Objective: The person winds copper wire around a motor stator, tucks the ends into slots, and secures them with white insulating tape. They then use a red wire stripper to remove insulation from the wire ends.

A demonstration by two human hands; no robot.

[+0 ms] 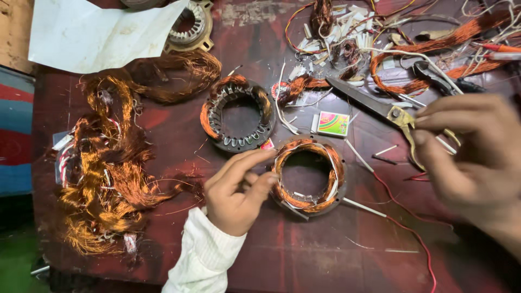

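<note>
Copper windings ring the wound stator (308,174), which lies flat on the dark red table (304,255), bore facing up, near the middle of the view. White sleeving runs round its coil, and one white-tipped lead sticks out toward the right and near side, joined to a red wire (412,230) that trails off to the near right.

The left hand (236,190), in a white sleeve, sits just left of this stator, index finger stretched to its rim and thumb curled close beside it; whether it pinches a strand I cannot tell. The right hand (467,149) hovers at the right, blurred, fingers pressed together around the brass handles of the scissors (374,106), whose long blades point up and left toward the far side.

Three stators are visible: the wound one, a second stator (237,115) partly stripped just beyond it, and a third stator (190,27) at the far edge, half under a white sheet (92,35). One small matchbox-like box (332,123) lies between the stators and scissors. One large tangle of loose copper wire (108,163) fills the left.
</note>
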